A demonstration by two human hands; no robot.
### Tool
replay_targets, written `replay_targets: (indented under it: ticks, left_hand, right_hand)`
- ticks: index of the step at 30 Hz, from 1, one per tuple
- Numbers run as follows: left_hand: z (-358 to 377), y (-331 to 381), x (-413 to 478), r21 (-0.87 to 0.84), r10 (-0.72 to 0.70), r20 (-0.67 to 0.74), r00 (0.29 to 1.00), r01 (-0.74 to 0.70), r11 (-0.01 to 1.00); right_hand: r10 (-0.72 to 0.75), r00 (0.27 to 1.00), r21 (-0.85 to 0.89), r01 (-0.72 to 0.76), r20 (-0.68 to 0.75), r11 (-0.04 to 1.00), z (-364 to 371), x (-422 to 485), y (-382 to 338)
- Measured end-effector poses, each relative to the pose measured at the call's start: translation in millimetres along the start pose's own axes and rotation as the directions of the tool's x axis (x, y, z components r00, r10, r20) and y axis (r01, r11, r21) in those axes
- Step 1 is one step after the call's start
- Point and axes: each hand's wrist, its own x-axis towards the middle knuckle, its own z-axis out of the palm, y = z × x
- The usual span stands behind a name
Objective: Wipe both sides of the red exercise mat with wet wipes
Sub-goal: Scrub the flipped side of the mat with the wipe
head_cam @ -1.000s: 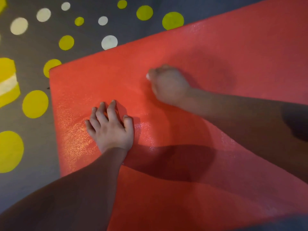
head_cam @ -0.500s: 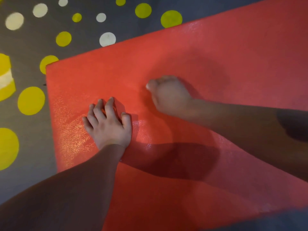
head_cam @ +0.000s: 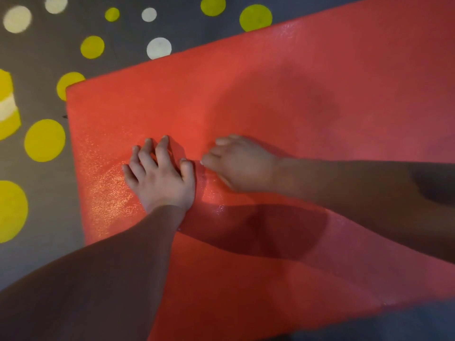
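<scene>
The fingers (head_cam: 161, 151) of the left hand (head_cam: 160, 183) are spread wide and straight, pressed flat on the red exercise mat (head_cam: 295, 82) near its left edge; they grip nothing and serve as a hold-down. The fingers (head_cam: 215, 151) of the right hand (head_cam: 242, 163) are curled narrow, just beside the left thumb; a small white sliver at their tips is judged to be the wet wipe (head_cam: 202, 163), most of it hidden under the hand. The mat lies flat on the floor, one corner at upper left; its grained foam surface carries a damp sheen around both hands. Handling estimate: light, soft and flexible, likely to skid or ruck under a sideways stroke; slippery where wet. To turn it for the second side, take hold at an edge or the free corner and fold or roll it over; do not pinch the middle. The floor covering (head_cam: 34, 77) is grey with yellow dots (head_cam: 44, 140) and white dots (head_cam: 158, 48); lighting is dim, with arm shadows across the mat.
</scene>
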Motion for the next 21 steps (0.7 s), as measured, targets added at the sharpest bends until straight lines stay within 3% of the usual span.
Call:
replay_targets:
  ticks: [1,3,6,8,10,12,14,16,19,21]
  left_hand:
    - [0.0,0.1,0.0,0.000,0.001,0.002,1.000,-0.001,1.000]
    - [-0.5,0.1,0.1,0.005,0.001,0.001,1.000,-0.001,1.000]
    - [-0.5,0.5,-0.2,0.003,0.002,-0.003,1.000,-0.002,1.000]
    - [-0.6,0.9,0.0,0.001,0.000,0.000,1.000,0.000,1.000]
    - [-1.1,0.1,0.3,0.001,-0.002,0.003,1.000,0.002,1.000]
    - [-1.7,-0.8,-0.4,-0.001,0.007,0.005,1.000,-0.007,1.000]
    - [-1.1,-1.9,-0.5,0.007,0.012,0.004,1.000,-0.012,1.000]
    - [-0.4,-2.6,0.0,0.008,0.007,0.006,1.000,-0.007,1.000]
    - [-0.5,-0.8,-0.2,0.005,-0.003,0.010,1.000,0.003,1.000]
    - [-0.5,-0.7,-0.3,-0.003,-0.002,0.004,1.000,0.002,1.000]
  right_hand:
    - [-0.074,0.997,-0.010,0.074,0.002,0.997,-1.1,1.4,6.5]
    - [-0.037,0.998,-0.063,0.034,-0.054,0.997,-5.0,16.7,35.9]
    - [0.335,0.920,-0.081,-0.356,-0.202,0.931,-17.9,43.1,86.5]
    - [0.476,0.854,-0.028,-0.492,-0.210,0.870,-19.5,54.5,82.7]
    - [0.353,0.916,0.032,-0.354,-0.191,0.935,-12.1,53.8,51.9]
    - [0.083,0.985,0.087,-0.071,-0.151,0.994,-1.2,36.9,19.4]
    - [-0.150,0.986,0.072,0.155,-0.079,0.985,0.3,23.6,6.6]
    - [-0.204,0.979,-0.029,0.204,-0.023,0.979,-5.2,33.0,20.1]
    - [0.087,0.992,-0.108,-0.096,-0.093,0.989,-15.1,66.9,55.0]
    - [0.306,0.939,-0.062,-0.319,-0.159,0.946,-16.9,84.2,61.7]
